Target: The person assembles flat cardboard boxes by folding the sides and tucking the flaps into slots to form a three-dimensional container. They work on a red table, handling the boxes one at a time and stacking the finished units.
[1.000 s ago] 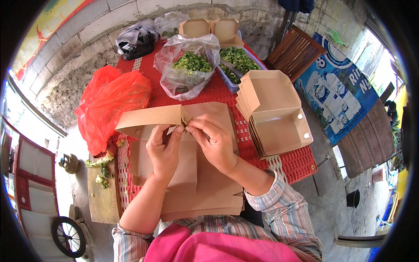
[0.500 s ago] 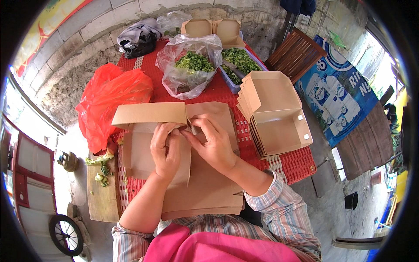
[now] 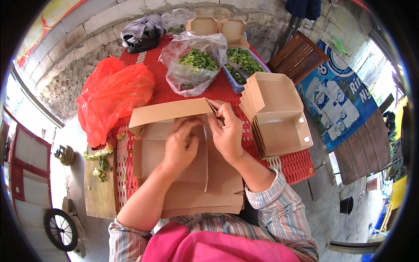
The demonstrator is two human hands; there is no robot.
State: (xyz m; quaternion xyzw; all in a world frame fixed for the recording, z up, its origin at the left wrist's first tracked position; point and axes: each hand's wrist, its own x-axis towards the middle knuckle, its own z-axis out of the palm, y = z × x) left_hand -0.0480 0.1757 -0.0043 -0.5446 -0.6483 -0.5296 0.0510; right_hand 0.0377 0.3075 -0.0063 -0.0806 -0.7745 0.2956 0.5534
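Since 0.5 s ago the long top flap of the flat brown cardboard box blank (image 3: 174,144) has tipped further up and its right end has swung higher, with both hands shifted right along the fold. The blank lies on top of a stack of flat brown cardboard blanks (image 3: 205,196) at the near edge of the red woven plastic table (image 3: 297,166). Left hand (image 3: 181,146) presses flat on the blank's middle panel, fingers bent down, not closed round anything. Right hand (image 3: 227,131) pinches the flap's right corner between thumb and fingertips. Just right of the hands stands a nested stack of folded-up brown cardboard boxes (image 3: 279,118). Behind: a clear plastic bag of chopped greens (image 3: 194,65) beside a blue tray of chopped greens (image 3: 242,63), and 2 open cardboard boxes (image 3: 218,28) at the far edge. Left: a crumpled red plastic bag (image 3: 113,94). Further left and nearer, a wooden chopping board (image 3: 98,192) with green scraps.
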